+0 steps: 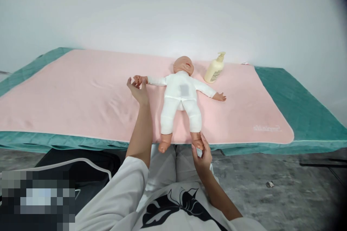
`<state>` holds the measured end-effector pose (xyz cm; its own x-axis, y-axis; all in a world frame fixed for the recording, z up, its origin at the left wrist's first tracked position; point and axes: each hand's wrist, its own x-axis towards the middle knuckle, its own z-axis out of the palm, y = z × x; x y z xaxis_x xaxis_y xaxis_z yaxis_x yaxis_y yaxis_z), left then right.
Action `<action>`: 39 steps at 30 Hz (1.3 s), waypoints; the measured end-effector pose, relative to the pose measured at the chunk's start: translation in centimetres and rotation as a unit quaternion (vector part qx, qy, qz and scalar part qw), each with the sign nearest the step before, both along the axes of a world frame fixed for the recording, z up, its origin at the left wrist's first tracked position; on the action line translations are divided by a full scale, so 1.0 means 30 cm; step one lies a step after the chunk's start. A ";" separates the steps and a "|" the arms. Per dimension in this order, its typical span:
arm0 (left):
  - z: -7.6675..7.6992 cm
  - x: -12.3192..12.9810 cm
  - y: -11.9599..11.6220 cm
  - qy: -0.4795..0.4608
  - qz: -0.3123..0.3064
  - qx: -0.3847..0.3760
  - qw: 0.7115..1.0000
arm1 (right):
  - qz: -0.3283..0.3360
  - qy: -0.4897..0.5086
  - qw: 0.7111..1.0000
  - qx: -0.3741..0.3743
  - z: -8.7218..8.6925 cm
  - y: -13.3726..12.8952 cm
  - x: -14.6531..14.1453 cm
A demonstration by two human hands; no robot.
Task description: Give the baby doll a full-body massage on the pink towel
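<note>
Lead: State the position of the doll (182,88).

Inspector: It lies on its back on the pink mat (89,83), head toward the far edge, both arms spread sideways. Its feet reach past the mat's near edge. It wears a white suit with a grey patch on the chest.

Lead: Condition of the left hand (139,92)?

Inspector: Partly closed. Thumb and fingers sit on either side of the doll's hand nearer the mat's left end, holding it lightly.

Lead: And the right hand (202,153)?

Inspector: Also partly closed, at the near edge. Thumb and fingers bracket the doll's foot on the right and have hold of it; grip firmness cannot be determined.

Lead: Other items on the mat?

Inspector: One pale yellow pump bottle (214,70), standing near the far edge, just to the right of the doll's head. Pale lettering (267,128) is noted by the near right corner.

Lead: Beneath and beyond?

Inspector: A green cover (295,101) shows past the mat's left and right ends. A plain pale wall (173,11) adjoins the far edge.
</note>
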<state>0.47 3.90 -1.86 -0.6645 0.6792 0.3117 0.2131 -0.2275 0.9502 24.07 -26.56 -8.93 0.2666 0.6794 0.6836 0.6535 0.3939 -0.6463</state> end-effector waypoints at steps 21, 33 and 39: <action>0.086 0.194 -0.142 0.280 -0.270 0.168 0.906 | 0.036 0.034 0.996 0.080 0.223 0.351 -0.001; 0.086 0.183 -0.132 0.312 -0.309 0.155 0.885 | 0.024 0.025 0.997 0.067 0.251 0.404 -0.002; 0.086 0.164 -0.137 0.156 -0.263 0.176 0.936 | 0.020 0.035 0.997 0.062 0.258 0.340 0.013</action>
